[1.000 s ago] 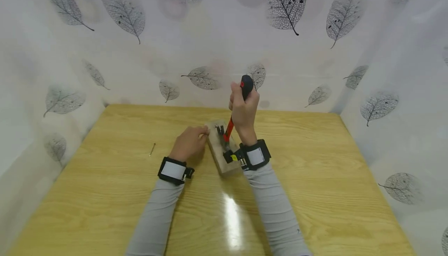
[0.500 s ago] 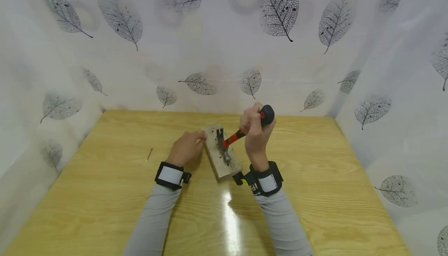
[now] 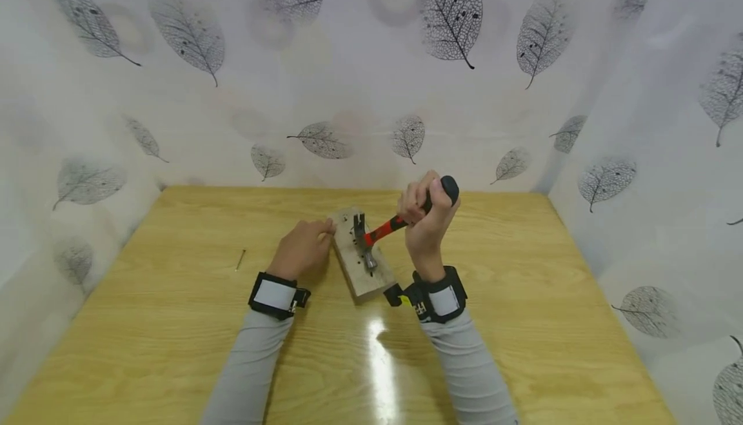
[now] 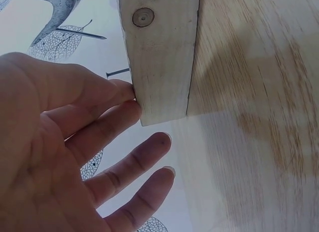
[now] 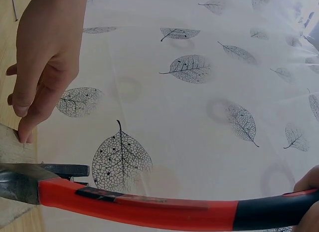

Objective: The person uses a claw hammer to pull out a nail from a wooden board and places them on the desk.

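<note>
A wooden block lies on the table, small dark holes in its top. At its far left corner my left hand holds it by thumb and forefinger, the other fingers extended in the left wrist view. My right hand grips the black end of a red-and-black claw hammer, whose head overlaps the block and whose handle slants up to the right. In the left wrist view, a pointed nail shows at the hammer's claw. A second nail sticks out from the block beside my left fingertips.
A loose nail lies on the wood-grain table left of my left hand. Pale sheeting with a leaf print rises behind the table and along both sides. A strap with a small camera sits on each wrist.
The right hand has swung the hammer's handle right and down, from steep to slanted, mostly over the first half second. My left hand stays at the block's corner. The view has shifted slightly.
</note>
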`<control>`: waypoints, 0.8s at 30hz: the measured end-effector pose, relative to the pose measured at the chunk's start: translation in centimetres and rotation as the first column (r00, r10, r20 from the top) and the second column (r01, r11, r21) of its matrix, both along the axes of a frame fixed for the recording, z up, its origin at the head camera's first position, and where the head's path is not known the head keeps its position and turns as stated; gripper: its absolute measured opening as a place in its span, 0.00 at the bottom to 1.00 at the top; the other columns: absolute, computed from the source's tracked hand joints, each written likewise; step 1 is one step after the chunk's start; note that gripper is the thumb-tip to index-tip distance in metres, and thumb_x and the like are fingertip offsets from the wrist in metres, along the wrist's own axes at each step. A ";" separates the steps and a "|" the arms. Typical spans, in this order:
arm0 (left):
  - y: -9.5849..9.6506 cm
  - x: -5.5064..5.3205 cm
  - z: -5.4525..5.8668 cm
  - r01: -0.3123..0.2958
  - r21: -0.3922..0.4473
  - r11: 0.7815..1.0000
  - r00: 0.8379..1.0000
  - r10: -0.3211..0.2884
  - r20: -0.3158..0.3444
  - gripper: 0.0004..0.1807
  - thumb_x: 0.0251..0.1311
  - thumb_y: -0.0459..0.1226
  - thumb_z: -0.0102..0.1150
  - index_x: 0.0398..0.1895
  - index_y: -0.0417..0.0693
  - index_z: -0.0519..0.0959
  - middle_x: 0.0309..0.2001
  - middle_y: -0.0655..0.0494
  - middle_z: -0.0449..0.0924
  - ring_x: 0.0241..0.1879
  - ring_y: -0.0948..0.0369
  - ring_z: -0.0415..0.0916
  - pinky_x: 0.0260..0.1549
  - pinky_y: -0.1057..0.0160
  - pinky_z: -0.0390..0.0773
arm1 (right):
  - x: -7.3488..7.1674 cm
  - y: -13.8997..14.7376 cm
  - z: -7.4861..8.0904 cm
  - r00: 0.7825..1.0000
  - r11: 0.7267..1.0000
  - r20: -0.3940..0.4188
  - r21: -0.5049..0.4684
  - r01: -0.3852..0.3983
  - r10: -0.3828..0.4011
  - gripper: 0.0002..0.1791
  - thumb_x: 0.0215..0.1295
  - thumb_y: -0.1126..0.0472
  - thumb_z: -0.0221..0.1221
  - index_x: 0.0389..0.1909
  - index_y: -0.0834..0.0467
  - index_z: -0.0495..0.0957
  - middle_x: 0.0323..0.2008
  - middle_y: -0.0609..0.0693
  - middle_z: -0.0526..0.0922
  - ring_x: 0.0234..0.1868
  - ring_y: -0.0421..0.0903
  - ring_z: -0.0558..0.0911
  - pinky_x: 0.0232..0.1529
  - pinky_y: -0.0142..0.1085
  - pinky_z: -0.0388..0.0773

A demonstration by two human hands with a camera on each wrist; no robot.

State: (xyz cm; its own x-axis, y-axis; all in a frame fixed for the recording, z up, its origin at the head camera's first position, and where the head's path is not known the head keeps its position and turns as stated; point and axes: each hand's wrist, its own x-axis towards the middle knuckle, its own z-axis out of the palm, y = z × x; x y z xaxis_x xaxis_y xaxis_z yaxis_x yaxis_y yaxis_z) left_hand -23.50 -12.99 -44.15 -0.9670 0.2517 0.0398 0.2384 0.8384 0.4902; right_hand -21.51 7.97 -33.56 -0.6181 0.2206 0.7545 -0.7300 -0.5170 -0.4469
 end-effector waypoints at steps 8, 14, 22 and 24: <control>-0.5 -0.4 -0.6 0.020 -0.017 1.000 1.000 -0.020 0.001 0.18 0.72 0.43 0.46 0.56 0.54 0.82 0.57 0.51 0.80 0.57 0.48 0.72 0.55 0.41 0.74 | 0.8 -1.0 0.2 0.999 0.999 -0.009 0.014 0.039 -0.039 0.23 0.65 0.56 0.46 0.13 0.60 0.53 0.07 0.44 0.51 0.06 0.36 0.50 0.05 0.30 0.45; -0.5 -0.3 -0.2 0.071 0.064 0.995 0.997 -0.068 -0.039 0.18 0.70 0.40 0.48 0.57 0.46 0.81 0.57 0.49 0.80 0.55 0.48 0.73 0.57 0.44 0.73 | 1.7 -0.8 0.9 0.999 1.000 -0.038 -0.004 0.013 -0.013 0.19 0.61 0.61 0.44 0.13 0.61 0.52 0.07 0.45 0.51 0.07 0.35 0.50 0.05 0.29 0.46; 1.3 0.1 1.3 0.275 0.316 0.908 0.960 -0.242 -0.141 0.23 0.64 0.33 0.56 0.64 0.46 0.75 0.61 0.49 0.76 0.51 0.51 0.72 0.41 0.51 0.80 | 2.7 0.3 2.5 0.999 0.998 -0.025 -0.064 -0.024 0.023 0.18 0.59 0.60 0.45 0.13 0.59 0.54 0.06 0.44 0.50 0.07 0.35 0.50 0.06 0.29 0.45; 1.9 0.2 1.4 0.305 0.324 0.896 0.951 -0.265 -0.162 0.23 0.63 0.32 0.57 0.63 0.45 0.75 0.59 0.47 0.76 0.51 0.52 0.73 0.39 0.52 0.81 | 2.8 0.4 2.7 0.999 0.997 -0.020 -0.067 -0.036 0.035 0.18 0.59 0.59 0.45 0.13 0.59 0.55 0.06 0.44 0.50 0.07 0.35 0.49 0.05 0.29 0.45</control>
State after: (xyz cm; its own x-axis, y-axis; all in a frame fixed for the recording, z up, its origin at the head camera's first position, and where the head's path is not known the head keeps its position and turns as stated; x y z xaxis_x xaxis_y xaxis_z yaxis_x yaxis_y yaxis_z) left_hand -23.35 -11.11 -42.72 -0.8403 0.4672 0.2751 0.5110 0.5129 0.6898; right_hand -18.70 8.36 -30.81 -0.6122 0.2491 0.7504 -0.7186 -0.5713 -0.3966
